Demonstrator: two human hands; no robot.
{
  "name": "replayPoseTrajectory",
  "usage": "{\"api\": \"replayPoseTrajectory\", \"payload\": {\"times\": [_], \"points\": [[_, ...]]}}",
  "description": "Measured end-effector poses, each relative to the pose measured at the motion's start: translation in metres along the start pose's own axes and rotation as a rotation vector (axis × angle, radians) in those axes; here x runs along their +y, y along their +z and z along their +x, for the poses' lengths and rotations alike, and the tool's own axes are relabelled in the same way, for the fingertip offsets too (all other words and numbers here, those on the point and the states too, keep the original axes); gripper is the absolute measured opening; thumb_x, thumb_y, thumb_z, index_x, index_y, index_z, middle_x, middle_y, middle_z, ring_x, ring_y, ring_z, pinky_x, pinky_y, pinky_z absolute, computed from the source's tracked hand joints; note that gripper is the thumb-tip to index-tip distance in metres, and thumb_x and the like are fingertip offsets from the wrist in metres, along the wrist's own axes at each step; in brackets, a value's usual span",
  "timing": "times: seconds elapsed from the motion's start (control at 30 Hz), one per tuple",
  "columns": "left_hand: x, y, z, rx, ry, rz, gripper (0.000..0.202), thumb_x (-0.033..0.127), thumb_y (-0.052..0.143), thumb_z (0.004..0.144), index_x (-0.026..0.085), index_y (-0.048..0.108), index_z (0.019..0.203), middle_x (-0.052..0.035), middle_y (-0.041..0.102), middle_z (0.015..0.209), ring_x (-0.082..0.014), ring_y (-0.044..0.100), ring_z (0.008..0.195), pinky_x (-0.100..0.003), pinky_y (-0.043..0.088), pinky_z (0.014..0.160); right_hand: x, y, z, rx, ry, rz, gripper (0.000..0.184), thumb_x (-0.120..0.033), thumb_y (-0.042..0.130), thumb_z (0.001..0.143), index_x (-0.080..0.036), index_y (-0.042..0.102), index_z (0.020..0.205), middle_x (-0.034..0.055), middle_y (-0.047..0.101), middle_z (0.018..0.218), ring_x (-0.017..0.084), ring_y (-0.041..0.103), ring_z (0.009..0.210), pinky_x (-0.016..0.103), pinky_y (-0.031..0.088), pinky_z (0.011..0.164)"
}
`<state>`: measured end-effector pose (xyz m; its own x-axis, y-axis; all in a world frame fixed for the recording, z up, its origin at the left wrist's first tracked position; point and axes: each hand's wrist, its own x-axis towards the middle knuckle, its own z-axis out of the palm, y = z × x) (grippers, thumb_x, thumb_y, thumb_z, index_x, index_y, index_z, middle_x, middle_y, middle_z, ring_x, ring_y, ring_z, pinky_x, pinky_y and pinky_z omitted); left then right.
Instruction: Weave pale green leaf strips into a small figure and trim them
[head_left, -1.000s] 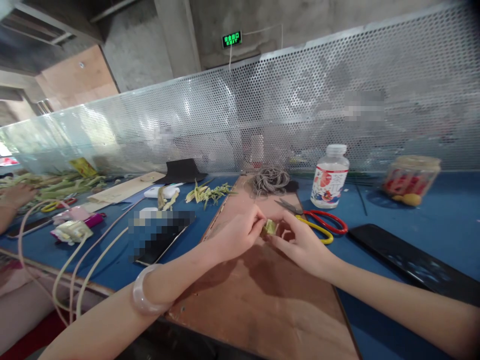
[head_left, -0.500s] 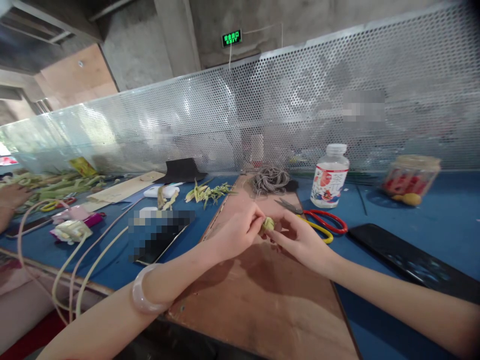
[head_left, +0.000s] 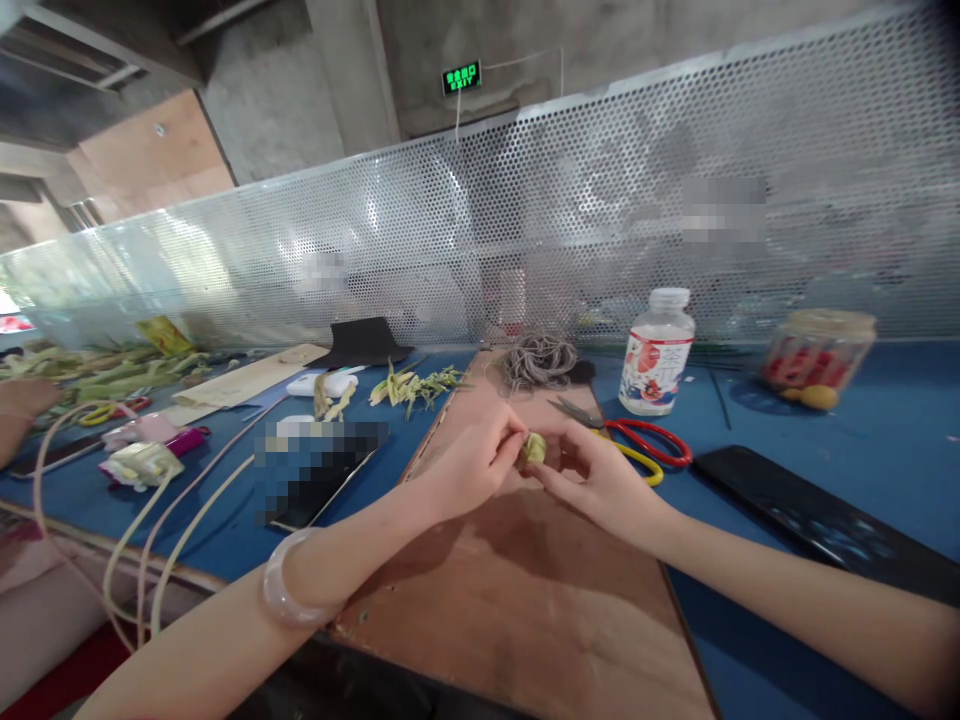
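Brown board [head_left: 525, 610], green piece [head_left: 535, 449] between left fingers [head_left: 508, 432] and right fingers [head_left: 561, 484], both pinching it

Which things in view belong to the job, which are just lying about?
In the job:
- green piece, held by left hand and right hand
- brown board under both hands
- probably: scissors beside the right hand, gray cord

Apparently just lying about:
- labelled bottle
- jar
- black phone-like object

Left hand [head_left: 484, 455], right hand [head_left: 600, 480] — fingertips pinching small green piece [head_left: 534, 450] above brown board [head_left: 525, 600] — scissors [head_left: 649, 435] near right hand.
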<state>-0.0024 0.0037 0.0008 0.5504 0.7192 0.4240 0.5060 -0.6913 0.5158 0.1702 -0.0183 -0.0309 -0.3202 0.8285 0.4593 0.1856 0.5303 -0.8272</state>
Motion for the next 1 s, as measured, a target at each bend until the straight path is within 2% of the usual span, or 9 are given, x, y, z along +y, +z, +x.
{"api": "replayPoseTrajectory", "payload": {"times": [0.13,0.27,0.37,0.63,0.83,1.0], "points": [[0.0002,-0.0001,-0.0010,-0.042,-0.013,-0.037,0.016,0.030,0.033,0.089,0.018,0.044,0.088,-0.0017,0.057,0.077,-0.0113,0.054,0.068,-0.025,0.042,0.063,-0.0038,-0.0007,-0.0014,0.006,0.006,0.005,0.014,-0.026,0.051,0.080,-0.020,0.051,0.093,0.0024,0.061,0.082,0.013,0.058,0.072,0.026,0.049,0.063],[0.0004,-0.0012,-0.0024,-0.075,-0.004,-0.009,0.017,0.031,0.034,0.089,0.018,0.045,0.089,-0.0025,0.058,0.077,-0.0120,0.055,0.067,-0.025,0.043,0.062,-0.0068,-0.0010,-0.0027,0.035,0.065,-0.013,0.012,-0.025,0.054,0.079,-0.018,0.053,0.089,0.0004,0.060,0.071,0.012,0.056,0.061,0.024,0.047,0.054],[0.0007,-0.0017,-0.0025,-0.087,0.015,0.000,0.018,0.031,0.033,0.089,0.018,0.046,0.089,-0.0029,0.058,0.077,-0.0125,0.055,0.067,-0.026,0.043,0.061,-0.0061,-0.0002,-0.0033,0.034,0.073,0.011,0.011,-0.026,0.054,0.079,-0.017,0.054,0.086,0.0001,0.059,0.067,0.011,0.056,0.058,0.024,0.046,0.053],[0.0025,-0.0035,0.0000,-0.066,0.016,0.017,0.017,0.029,0.031,0.089,0.018,0.044,0.089,-0.0012,0.058,0.074,-0.0111,0.054,0.065,-0.025,0.041,0.061,-0.0041,-0.0007,-0.0007,0.053,0.072,0.061,0.022,-0.035,0.052,0.081,-0.017,0.052,0.092,0.0037,0.062,0.075,0.013,0.059,0.062,0.028,0.050,0.058],[-0.0001,-0.0046,0.0009,-0.063,0.002,0.025,0.016,0.028,0.031,0.089,0.018,0.043,0.090,-0.0011,0.057,0.074,-0.0113,0.054,0.064,-0.026,0.042,0.062,-0.0064,-0.0018,-0.0003,-0.021,-0.021,0.034,0.017,-0.031,0.051,0.081,-0.020,0.050,0.093,0.0054,0.064,0.092,0.015,0.060,0.077,0.028,0.049,0.066],[0.0007,-0.0043,0.0001,-0.073,0.005,0.045,0.017,0.029,0.032,0.089,0.018,0.045,0.087,-0.0004,0.055,0.071,-0.0105,0.051,0.061,-0.024,0.039,0.057,-0.0038,-0.0010,-0.0012,0.006,0.052,0.057,0.013,-0.031,0.053,0.079,-0.020,0.051,0.085,0.0027,0.064,0.080,0.014,0.060,0.069,0.027,0.048,0.062]]}}
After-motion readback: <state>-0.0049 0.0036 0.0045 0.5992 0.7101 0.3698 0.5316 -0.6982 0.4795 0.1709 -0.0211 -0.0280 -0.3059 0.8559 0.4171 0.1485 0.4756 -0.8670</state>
